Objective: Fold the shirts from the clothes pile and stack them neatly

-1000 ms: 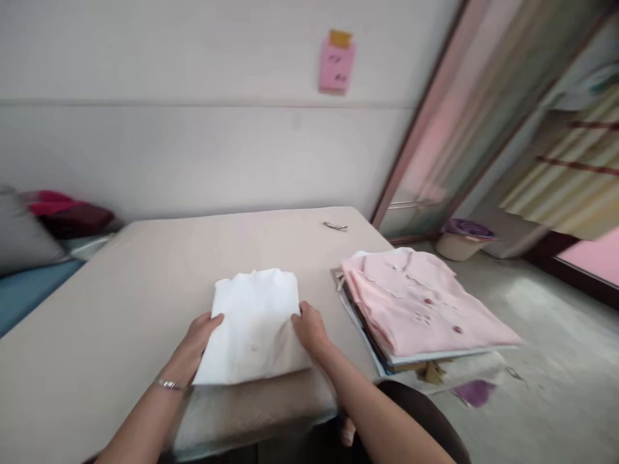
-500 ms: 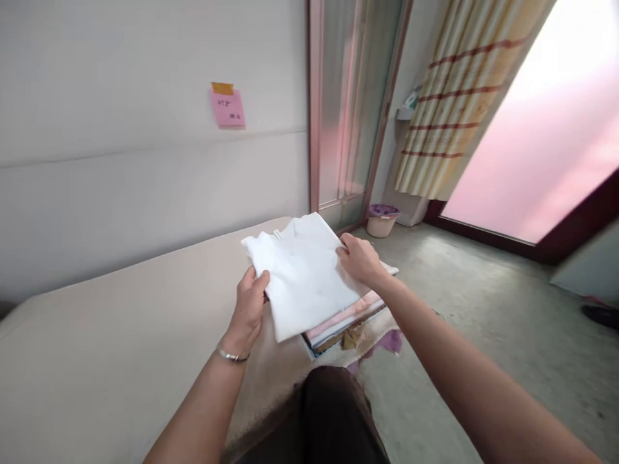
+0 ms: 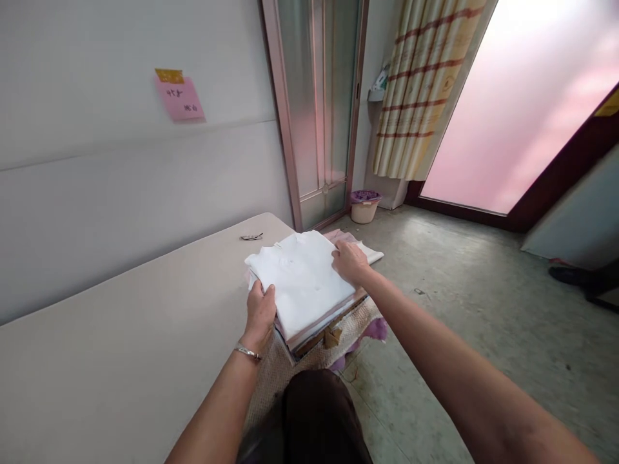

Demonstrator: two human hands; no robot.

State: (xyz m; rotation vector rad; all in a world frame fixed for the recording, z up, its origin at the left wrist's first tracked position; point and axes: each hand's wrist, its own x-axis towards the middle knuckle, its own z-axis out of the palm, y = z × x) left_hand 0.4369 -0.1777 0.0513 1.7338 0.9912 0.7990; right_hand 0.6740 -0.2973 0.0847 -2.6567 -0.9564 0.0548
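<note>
A folded white shirt lies on a stack of folded cloth at the table's corner. My left hand, with a bracelet at its wrist, grips the shirt's near left edge, thumb on top. At the right edge, my right hand pinches the fabric with curled fingers. Pinkish cloth shows behind the shirt, and white cloth sticks out beyond my right hand. The fingers under the fabric are hidden.
Small dark snips lie on the pale table by the wall. A woven mat and purple cloth hang off its edge. A lined bin stands by the sliding door. My dark-clad knee is below.
The white shirt has come down onto the stack, squared over it, with both hands still on it. The view has turned right, bringing the snips into sight.
</note>
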